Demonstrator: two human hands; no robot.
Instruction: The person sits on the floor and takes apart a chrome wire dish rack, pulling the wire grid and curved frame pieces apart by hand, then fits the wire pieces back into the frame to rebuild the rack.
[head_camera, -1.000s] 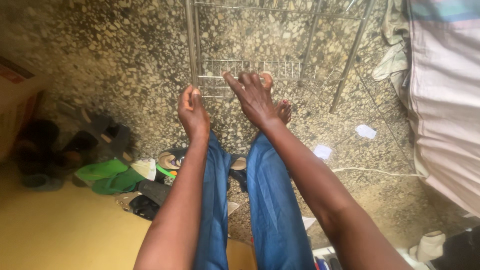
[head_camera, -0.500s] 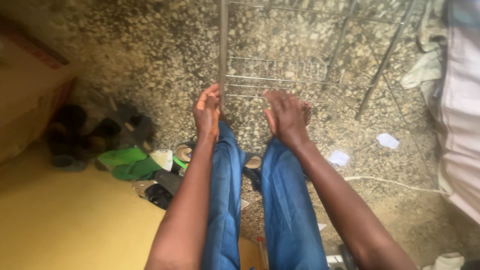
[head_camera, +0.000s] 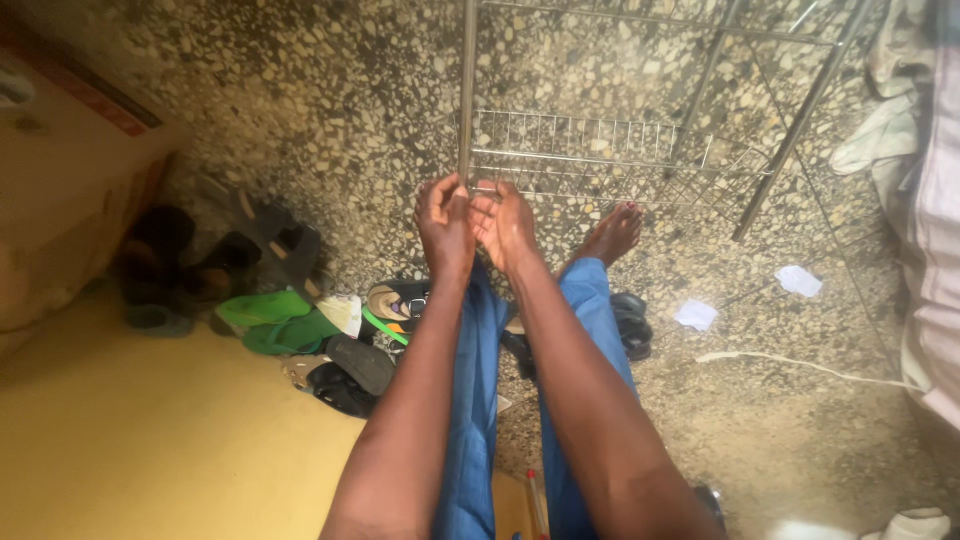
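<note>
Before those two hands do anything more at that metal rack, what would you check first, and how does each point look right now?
1. Left hand at the upright metal pole: ok, its fingers are at the pole's lower part.
2. Right hand close to the left: ok, the two meet in front of the wire shelf.
3. Anything held in the hands: cannot tell, fingers overlap.
4. Bare foot clear of the rack: ok, it rests on the speckled floor just short of it.
5. Floor near the legs: not ok, sandals and paper scraps lie about.
</note>
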